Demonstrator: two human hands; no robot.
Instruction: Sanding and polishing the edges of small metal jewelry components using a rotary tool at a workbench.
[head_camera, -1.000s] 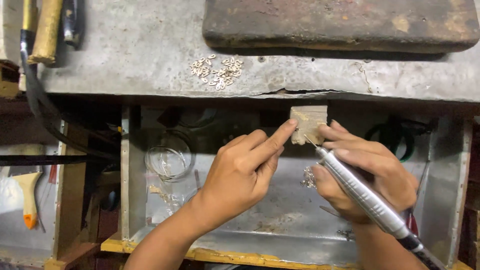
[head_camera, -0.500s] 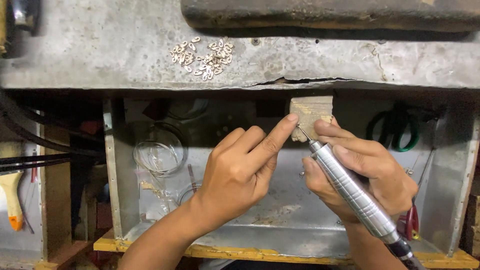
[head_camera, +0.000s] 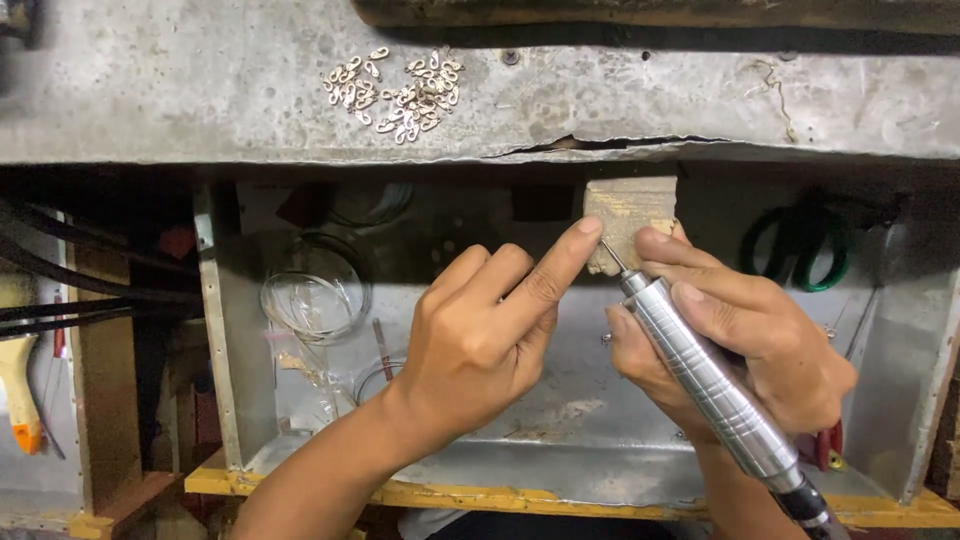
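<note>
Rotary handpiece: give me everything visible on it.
The handpiece is a slim silvery metal cylinder with ringed grooves, a dark collar and cable at its rear, bottom right. It slants up-left, its thin bit meeting the wooden peg at the bench edge. The right hand grips it pen-like; the left hand rests a forefinger on the peg.

Left hand (head_camera: 490, 335): I see it just left of the wooden peg (head_camera: 628, 222), forefinger stretched out, its tip pressed on the peg's lower left edge; other fingers curled.
Left forearm: runs down and left, away from the peg, bare.
Right hand (head_camera: 745, 345): just below and right of the peg, fingers wrapped round the grinder handpiece (head_camera: 705, 375), gripped like a pen.
Right wrist: straight below the hand, farther from the peg.
</note>
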